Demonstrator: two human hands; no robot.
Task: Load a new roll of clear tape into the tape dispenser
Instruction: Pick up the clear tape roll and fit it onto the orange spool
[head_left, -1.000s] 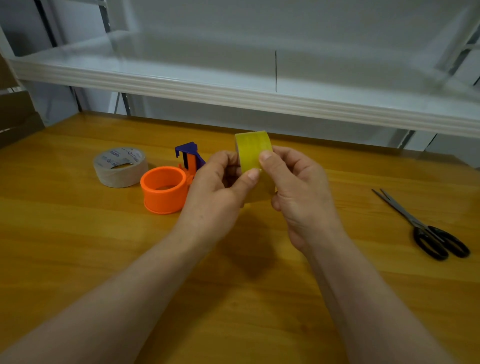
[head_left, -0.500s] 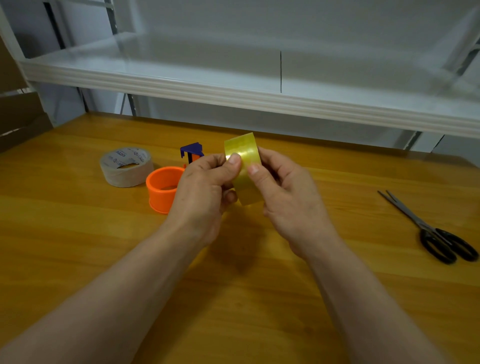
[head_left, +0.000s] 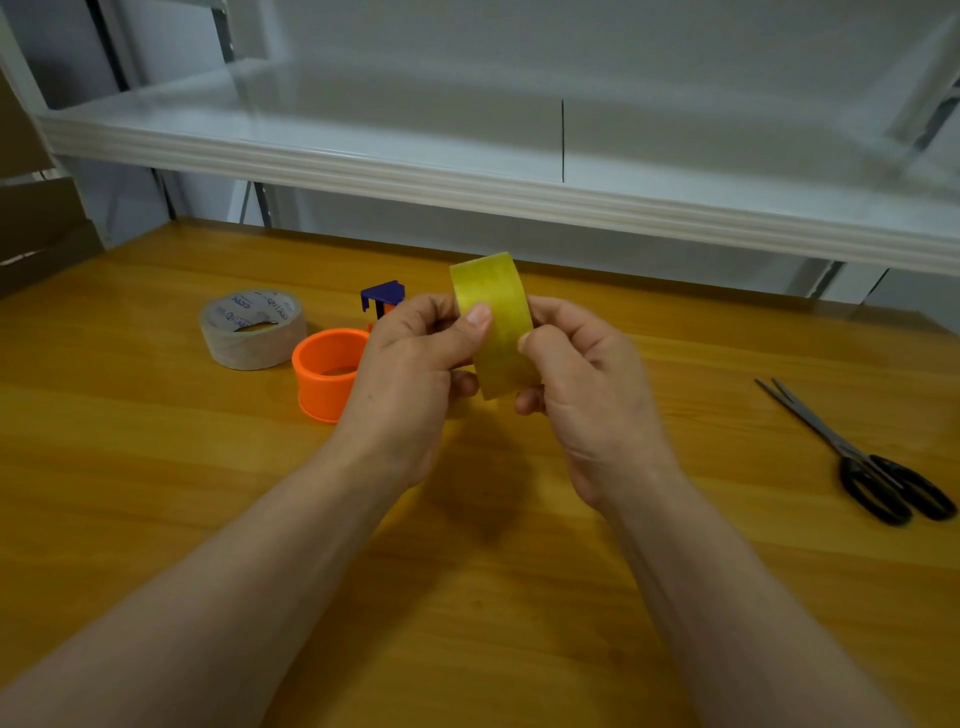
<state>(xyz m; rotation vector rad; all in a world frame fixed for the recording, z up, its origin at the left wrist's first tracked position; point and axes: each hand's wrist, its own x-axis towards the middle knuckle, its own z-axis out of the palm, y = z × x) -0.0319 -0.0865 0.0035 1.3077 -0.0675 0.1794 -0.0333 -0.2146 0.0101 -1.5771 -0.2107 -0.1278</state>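
At mid-frame we pinch the tape roll (head_left: 493, 322) upright with both hands, left hand (head_left: 410, 374) and right hand (head_left: 582, 379). Light, stiff, slick-faced, we judge; grip its edges.

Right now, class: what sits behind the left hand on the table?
The orange tape dispenser: its round drum shows beside the left hand holding the tape roll, its blue top above it. The part joining them is covered.

Both bare forearms reach forward and converge — the left hand (head_left: 410, 374) presses its thumb on the tape roll (head_left: 493, 306), the right hand (head_left: 587, 384) pinches the opposite edge, fingers curled behind
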